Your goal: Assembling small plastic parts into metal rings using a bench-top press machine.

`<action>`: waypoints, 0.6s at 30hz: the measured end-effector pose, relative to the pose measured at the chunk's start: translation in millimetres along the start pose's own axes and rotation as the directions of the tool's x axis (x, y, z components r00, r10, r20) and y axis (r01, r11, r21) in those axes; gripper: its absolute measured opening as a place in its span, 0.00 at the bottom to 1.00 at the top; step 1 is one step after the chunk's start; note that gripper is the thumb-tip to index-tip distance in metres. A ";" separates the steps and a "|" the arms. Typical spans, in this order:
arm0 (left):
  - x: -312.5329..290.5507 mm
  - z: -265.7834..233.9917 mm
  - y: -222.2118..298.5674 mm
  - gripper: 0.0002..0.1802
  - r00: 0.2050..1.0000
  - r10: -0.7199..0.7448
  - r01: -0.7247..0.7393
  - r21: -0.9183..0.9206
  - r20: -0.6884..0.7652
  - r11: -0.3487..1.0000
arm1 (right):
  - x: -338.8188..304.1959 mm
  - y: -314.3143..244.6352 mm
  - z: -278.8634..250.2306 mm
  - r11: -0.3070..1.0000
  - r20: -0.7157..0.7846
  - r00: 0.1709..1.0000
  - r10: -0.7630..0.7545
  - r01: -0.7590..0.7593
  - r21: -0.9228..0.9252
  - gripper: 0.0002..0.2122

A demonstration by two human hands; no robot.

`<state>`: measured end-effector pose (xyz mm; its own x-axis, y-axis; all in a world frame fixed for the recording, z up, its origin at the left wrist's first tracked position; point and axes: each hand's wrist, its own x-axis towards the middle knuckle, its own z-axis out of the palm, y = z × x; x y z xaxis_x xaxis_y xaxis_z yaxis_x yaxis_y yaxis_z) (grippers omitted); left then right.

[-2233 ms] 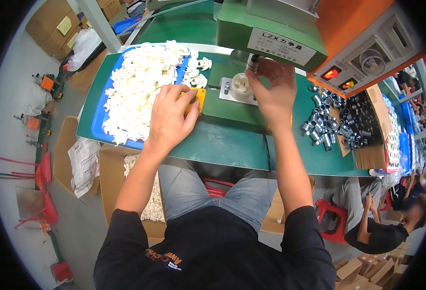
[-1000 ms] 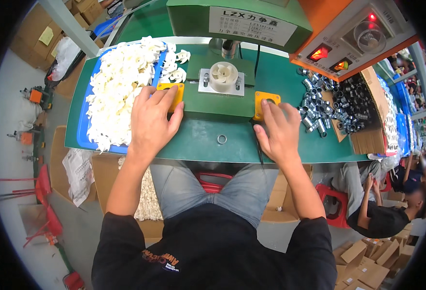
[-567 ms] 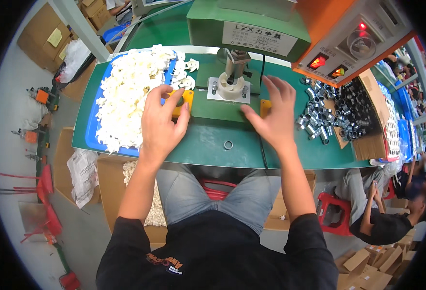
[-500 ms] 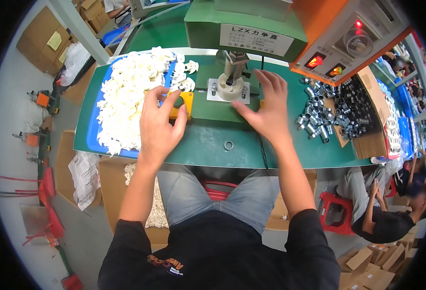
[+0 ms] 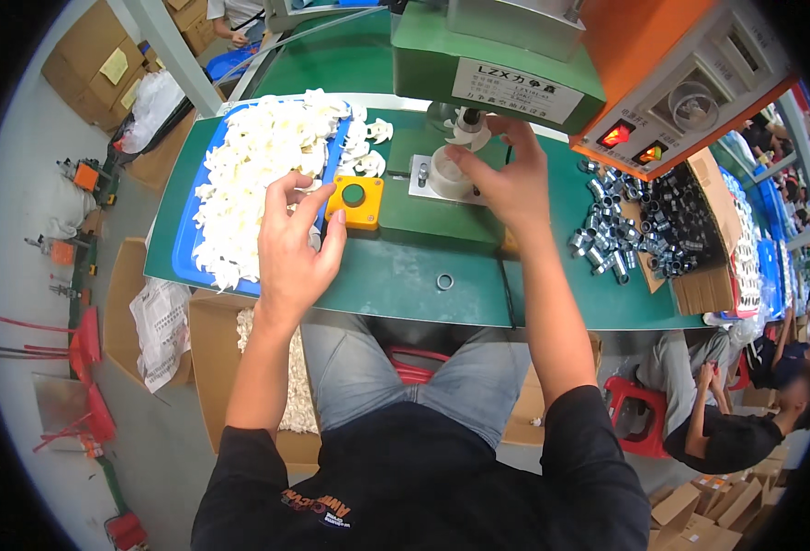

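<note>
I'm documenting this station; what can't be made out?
In the head view:
Blue tray: floor hidden by heaped white pieces.
Right hand: some fingertips hidden behind a white part; grip unclear.
Grey housing: top cut off by the upper edge.
Rightmost yellow piece: mostly hidden behind the forearm.

Second yellow box [image 5: 511, 245] mostly behind the right wrist [image 5: 531, 228], orange cabinet [image 5: 618, 41] partly beyond the upper edge.

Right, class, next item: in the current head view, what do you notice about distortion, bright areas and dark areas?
Head view: black corners frame the fisheye image, and the green table's front edge bows; head view: heaped white parts look nearly washed out, while dark fittings merge together.
</note>
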<state>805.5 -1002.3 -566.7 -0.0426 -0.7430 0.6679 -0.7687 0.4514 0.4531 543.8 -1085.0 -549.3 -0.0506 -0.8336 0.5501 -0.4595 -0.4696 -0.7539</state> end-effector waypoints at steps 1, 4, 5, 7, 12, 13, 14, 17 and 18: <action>1.5 1.8 0.9 0.17 1.000 0.003 -0.003 -0.003 0.001 1.000 | 2.0 -0.4 -0.7 0.999 0.004 0.999 -0.040 0.040 -0.031 0.29; 2.5 5.2 4.1 0.16 1.000 -0.005 0.006 -0.027 0.022 1.000 | 2.0 0.6 -0.8 0.996 0.024 0.997 -0.075 0.076 -0.044 0.27; 2.8 5.9 5.0 0.16 1.000 -0.006 0.007 -0.029 0.030 1.000 | 2.4 0.8 -1.1 0.997 0.041 0.996 -0.077 0.078 -0.026 0.26; 3.6 8.0 7.8 0.16 0.999 -0.003 0.004 -0.034 0.043 0.999 | 2.7 -0.6 2.0 0.998 0.027 0.997 -0.069 0.070 -0.002 0.25; 3.0 18.0 14.7 0.16 0.995 0.032 -0.028 -0.050 0.090 0.998 | 3.9 -2.6 -2.0 0.982 0.004 0.988 -0.151 0.151 -0.111 0.24; 3.2 20.0 16.1 0.16 0.995 0.036 -0.031 -0.055 0.094 0.998 | 3.4 -1.9 -2.9 0.982 0.000 0.989 -0.148 0.147 -0.116 0.24; 3.4 21.2 17.9 0.15 0.994 0.039 -0.033 -0.056 0.099 0.998 | 2.1 -1.5 -3.7 0.962 0.030 0.988 -0.151 0.154 -0.224 0.20; 0.2 25.2 23.7 0.15 0.992 0.034 -0.024 -0.084 0.118 0.996 | -8.1 9.4 -12.3 0.965 0.070 0.993 -0.098 0.112 -0.236 0.18; -1.6 27.7 25.1 0.14 0.992 0.022 -0.009 -0.106 0.125 0.994 | -14.1 8.1 -20.5 0.957 0.078 0.987 -0.139 0.154 -0.245 0.18</action>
<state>768.6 -1003.5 -572.7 -0.1393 -0.7888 0.5987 -0.6966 0.5077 0.5069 522.6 -1071.1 -555.8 0.0828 -0.7804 0.6198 -0.6645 -0.5067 -0.5493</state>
